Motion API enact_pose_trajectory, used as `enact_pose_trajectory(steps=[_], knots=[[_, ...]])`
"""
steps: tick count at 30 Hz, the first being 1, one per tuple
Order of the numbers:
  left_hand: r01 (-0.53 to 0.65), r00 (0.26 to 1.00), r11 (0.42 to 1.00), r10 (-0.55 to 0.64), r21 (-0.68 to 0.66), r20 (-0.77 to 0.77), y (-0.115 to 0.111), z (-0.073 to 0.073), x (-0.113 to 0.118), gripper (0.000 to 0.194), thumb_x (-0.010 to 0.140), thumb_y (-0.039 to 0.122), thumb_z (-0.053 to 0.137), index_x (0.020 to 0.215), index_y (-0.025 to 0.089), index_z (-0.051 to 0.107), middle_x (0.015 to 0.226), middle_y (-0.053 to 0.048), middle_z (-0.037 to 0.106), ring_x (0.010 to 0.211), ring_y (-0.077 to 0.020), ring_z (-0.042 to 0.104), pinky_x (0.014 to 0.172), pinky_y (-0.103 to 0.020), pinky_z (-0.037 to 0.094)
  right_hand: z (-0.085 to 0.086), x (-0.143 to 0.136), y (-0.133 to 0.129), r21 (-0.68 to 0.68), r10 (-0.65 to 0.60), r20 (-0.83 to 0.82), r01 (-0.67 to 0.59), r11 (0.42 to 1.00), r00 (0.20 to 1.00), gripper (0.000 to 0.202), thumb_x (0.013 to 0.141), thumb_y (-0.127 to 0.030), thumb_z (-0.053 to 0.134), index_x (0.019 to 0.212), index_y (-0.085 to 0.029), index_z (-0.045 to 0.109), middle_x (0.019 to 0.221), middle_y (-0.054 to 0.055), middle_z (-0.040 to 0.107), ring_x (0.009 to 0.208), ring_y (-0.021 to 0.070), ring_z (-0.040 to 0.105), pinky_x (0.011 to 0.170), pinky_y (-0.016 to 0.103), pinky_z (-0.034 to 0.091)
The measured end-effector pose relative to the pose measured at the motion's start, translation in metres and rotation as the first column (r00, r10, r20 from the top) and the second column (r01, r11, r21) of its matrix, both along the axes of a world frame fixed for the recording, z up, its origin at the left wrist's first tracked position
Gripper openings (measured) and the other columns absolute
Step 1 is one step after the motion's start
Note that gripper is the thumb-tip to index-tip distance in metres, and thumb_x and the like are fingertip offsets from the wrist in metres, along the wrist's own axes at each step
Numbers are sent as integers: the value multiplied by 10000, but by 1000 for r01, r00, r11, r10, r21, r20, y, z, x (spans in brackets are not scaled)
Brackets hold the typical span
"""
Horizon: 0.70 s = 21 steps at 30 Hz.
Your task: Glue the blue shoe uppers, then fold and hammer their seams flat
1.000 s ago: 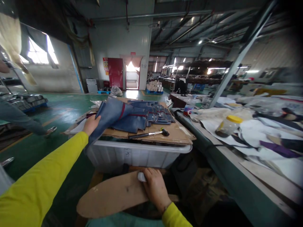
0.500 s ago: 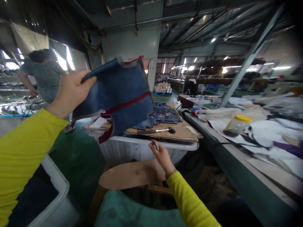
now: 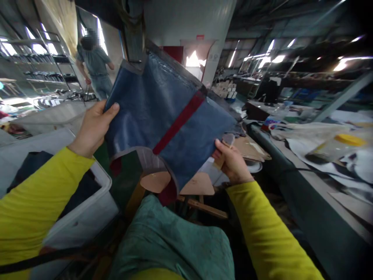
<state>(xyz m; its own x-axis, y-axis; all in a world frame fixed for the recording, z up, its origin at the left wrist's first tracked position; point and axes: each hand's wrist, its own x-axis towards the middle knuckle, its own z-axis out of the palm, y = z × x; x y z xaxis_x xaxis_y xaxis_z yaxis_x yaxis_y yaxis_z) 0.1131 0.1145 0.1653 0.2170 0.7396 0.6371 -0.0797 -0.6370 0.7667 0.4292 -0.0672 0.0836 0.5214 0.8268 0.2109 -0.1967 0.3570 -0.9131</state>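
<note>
A blue, slightly shiny leather-like panel (image 3: 180, 136) with a dark red strip across it and curved, grey-edged cut-outs is held up in front of me. My left hand (image 3: 94, 126) grips its left edge, thumb on the near face and fingers behind. At the lower right edge my right hand (image 3: 231, 159) is closed on the panel between thumb and fingers. A small pale object (image 3: 229, 139) shows by the right thumb; its kind is not clear. The panel hides most of the cardboard-topped bin behind it.
To my left stands a white bin (image 3: 100, 171) with dark pieces inside. Cardboard (image 3: 250, 149) lies beyond my right hand. On the right, a long table (image 3: 294, 182) bears sheets and a yellow-lidded jar (image 3: 338, 147). A person (image 3: 94, 64) stands at the far left.
My right hand has come up from below and taken the panel's right edge. The panel is now turned flatter toward me and spread between both hands. The view has swung left and down.
</note>
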Motion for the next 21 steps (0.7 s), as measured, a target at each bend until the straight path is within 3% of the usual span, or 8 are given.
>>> enact_pose_trajectory(steps=[4,7,9,13,18,21], knots=[[64,998,981,-58,-186,36,1,-35,-37,377,773,370,688,1062,136,627,933,-23,681,872,-159,609,917,-354,462,60,-4,4,127,-234,304,204,971,924,274,722,-290,718,695,-194,462,609,-78,424,507,44,358,502,222,320],[27,999,949,-40,-315,-33,0,-63,-61,348,679,410,759,885,151,653,784,9,668,795,-144,599,855,-294,479,103,-16,8,160,-315,616,277,948,722,251,774,-333,662,683,-172,491,592,-76,419,512,26,359,510,224,281],[-58,993,916,13,-397,-115,-2,-82,-73,361,609,463,790,712,166,614,624,33,606,693,-136,576,770,-273,496,118,-27,14,148,-288,757,275,950,587,249,786,-369,629,710,-151,535,597,-77,432,529,21,355,523,222,276],[-180,967,859,65,-479,-247,-8,-121,-94,441,550,560,781,622,187,555,587,21,588,651,-156,576,655,-273,504,113,-47,31,76,-173,895,242,967,411,218,822,-318,581,770,-108,598,618,-64,457,585,42,346,560,232,293],[-50,916,743,-233,-668,-328,-23,-172,-94,475,621,538,739,901,174,620,917,-54,687,874,-216,638,752,-326,529,79,-47,43,-45,-33,953,250,967,301,169,811,-289,591,757,-133,625,601,-41,497,565,86,403,556,240,315],[9,890,660,-348,-751,-295,-35,-198,-77,604,641,507,726,1124,183,560,1178,-103,628,1033,-248,608,794,-348,529,63,-34,38,-94,37,972,240,966,231,155,805,-295,594,720,-166,612,598,-30,523,562,108,446,542,242,320]])
